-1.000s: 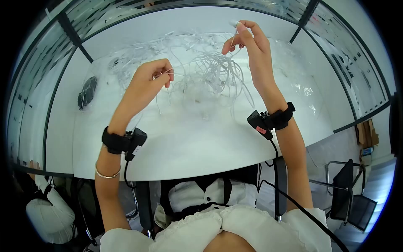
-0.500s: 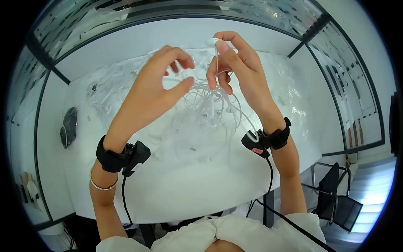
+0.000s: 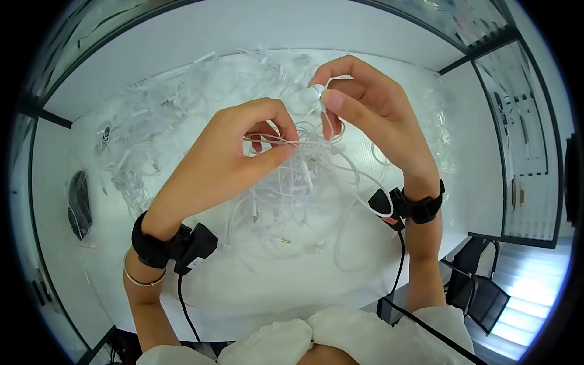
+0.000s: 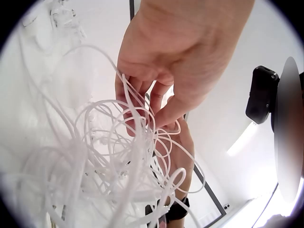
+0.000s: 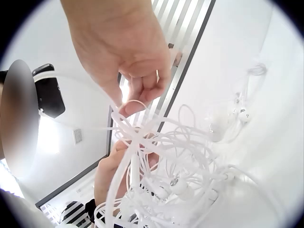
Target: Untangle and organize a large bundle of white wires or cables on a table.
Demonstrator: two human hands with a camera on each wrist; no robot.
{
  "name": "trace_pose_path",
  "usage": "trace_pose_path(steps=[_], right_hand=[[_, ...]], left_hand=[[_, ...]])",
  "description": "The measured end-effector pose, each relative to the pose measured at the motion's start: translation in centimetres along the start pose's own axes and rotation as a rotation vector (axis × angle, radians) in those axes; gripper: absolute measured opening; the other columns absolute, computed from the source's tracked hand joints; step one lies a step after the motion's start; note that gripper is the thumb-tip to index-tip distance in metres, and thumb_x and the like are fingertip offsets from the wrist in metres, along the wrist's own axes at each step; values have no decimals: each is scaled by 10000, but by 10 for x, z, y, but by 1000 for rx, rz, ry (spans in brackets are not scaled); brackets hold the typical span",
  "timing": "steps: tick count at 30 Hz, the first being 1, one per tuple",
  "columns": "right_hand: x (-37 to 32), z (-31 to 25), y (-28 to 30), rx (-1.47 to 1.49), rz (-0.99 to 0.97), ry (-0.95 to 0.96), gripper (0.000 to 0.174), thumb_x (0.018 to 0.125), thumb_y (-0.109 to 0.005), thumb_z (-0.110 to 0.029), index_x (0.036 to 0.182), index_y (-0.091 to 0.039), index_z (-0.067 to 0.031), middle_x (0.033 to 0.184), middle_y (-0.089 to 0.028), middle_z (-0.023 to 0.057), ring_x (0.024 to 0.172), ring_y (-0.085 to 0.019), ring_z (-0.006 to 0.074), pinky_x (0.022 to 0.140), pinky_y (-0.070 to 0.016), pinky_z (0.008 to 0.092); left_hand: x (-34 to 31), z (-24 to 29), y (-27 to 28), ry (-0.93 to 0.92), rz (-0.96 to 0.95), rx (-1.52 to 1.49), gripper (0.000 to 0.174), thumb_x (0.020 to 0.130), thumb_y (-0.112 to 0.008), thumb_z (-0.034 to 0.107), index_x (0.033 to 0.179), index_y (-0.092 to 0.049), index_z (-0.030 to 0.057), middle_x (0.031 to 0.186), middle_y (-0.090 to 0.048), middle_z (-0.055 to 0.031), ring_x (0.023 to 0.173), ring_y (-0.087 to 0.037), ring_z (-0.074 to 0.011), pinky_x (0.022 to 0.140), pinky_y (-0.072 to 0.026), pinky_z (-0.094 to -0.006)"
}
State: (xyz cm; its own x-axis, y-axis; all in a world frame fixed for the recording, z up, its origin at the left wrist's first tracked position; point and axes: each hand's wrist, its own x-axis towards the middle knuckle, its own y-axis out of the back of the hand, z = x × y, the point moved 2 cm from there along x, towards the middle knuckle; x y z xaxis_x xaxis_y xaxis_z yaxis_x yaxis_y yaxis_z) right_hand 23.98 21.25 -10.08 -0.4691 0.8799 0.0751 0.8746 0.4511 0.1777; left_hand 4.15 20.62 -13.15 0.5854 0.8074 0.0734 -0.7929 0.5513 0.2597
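Note:
My right hand point(image 3: 386, 115) pinches a white earbud point(image 3: 311, 95) between thumb and forefinger, its thin cord running down past the fingers. Just left of it, my left hand point(image 3: 222, 149) has thumb and fingertips closed on strands of white earphone cable point(image 3: 274, 139). A tangle of white earphone cables point(image 4: 114, 142) hangs below both hands, its loops crowding the left wrist view. More earbuds point(image 5: 178, 185) dangle within that tangle in the right wrist view. One cable loop passes in front of the right wrist camera.
More white earphones point(image 3: 131, 182) and clear plastic lie spread along the table's point(image 3: 243, 304) left and far sides. A dark rounded object point(image 3: 79, 204) in clear wrap sits at the left. Gold-tipped plug point(image 3: 285, 240) lies nearer me. White panels point(image 3: 243, 30) wall the far side.
My left hand let go of its earlier strand, opened and moved right, and now pinches cables beside the right hand. My right hand, still holding the earbud, came lower and nearer.

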Motion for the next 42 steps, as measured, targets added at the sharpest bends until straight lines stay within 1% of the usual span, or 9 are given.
trace_pose_path(steps=[4,7,13,14,18,24,33,37,42], right_hand=[[6,7,-7,-292,137,247,359,894,-593,-111,1238,-509,-55,910,-647,42,868,-601,139,801,-455,294],[4,3,-8,-414,239,276,257,886,-589,-91,1139,-576,-46,974,-658,37,908,-589,133,805,-438,282],[-16,-25,-28,-660,36,-18,79,798,-695,-111,828,-656,-50,778,-615,19,646,-490,99,584,-358,253],[-18,-20,-34,-783,37,126,150,718,-764,-151,753,-639,-77,716,-559,7,588,-451,136,544,-337,281],[-23,-22,-42,-1093,108,284,257,663,-806,-249,680,-589,-113,682,-480,-4,574,-410,188,545,-324,313],[-18,-9,-42,-1168,116,262,238,673,-783,-212,711,-585,-85,716,-503,17,667,-500,199,630,-379,320],[-7,10,-35,-1242,279,331,157,689,-688,-41,819,-602,-66,776,-528,35,694,-536,200,660,-392,318],[-1,17,-33,-1332,315,365,226,683,-659,5,876,-576,-78,811,-514,30,697,-528,192,694,-377,306],[-1,8,-35,-1186,266,503,232,686,-677,-30,872,-572,-122,798,-523,7,721,-530,156,783,-377,311]], left_hand=[[-1,-7,2,76,-34,-113,72,834,-607,37,881,-556,20,869,-597,-21,810,-592,-113,793,-486,-274],[-2,-6,2,159,-15,-215,86,833,-602,33,899,-549,17,859,-589,-24,797,-604,-126,743,-489,-268],[-1,-10,6,202,190,-311,84,837,-575,22,910,-535,12,800,-600,-53,677,-588,-107,635,-466,-251],[-1,-11,7,203,206,-330,87,838,-571,27,913,-530,12,756,-596,-54,663,-590,-102,616,-459,-244],[-3,3,9,278,218,-272,93,864,-532,89,936,-530,31,677,-585,-51,629,-586,-93,573,-423,-234],[-2,-7,6,259,171,-356,168,884,-493,188,959,-543,46,652,-564,-35,581,-563,-103,589,-408,-241],[-2,-4,2,165,137,-269,291,874,-580,318,1006,-569,59,793,-534,11,740,-485,-72,599,-373,-237],[-4,-7,15,272,276,-537,377,906,-494,407,1018,-556,53,727,-339,60,628,-338,-55,570,-287,-204],[-3,-3,15,310,318,-742,348,918,-485,421,798,-490,94,660,-294,64,558,-309,-56,523,-279,-215]])
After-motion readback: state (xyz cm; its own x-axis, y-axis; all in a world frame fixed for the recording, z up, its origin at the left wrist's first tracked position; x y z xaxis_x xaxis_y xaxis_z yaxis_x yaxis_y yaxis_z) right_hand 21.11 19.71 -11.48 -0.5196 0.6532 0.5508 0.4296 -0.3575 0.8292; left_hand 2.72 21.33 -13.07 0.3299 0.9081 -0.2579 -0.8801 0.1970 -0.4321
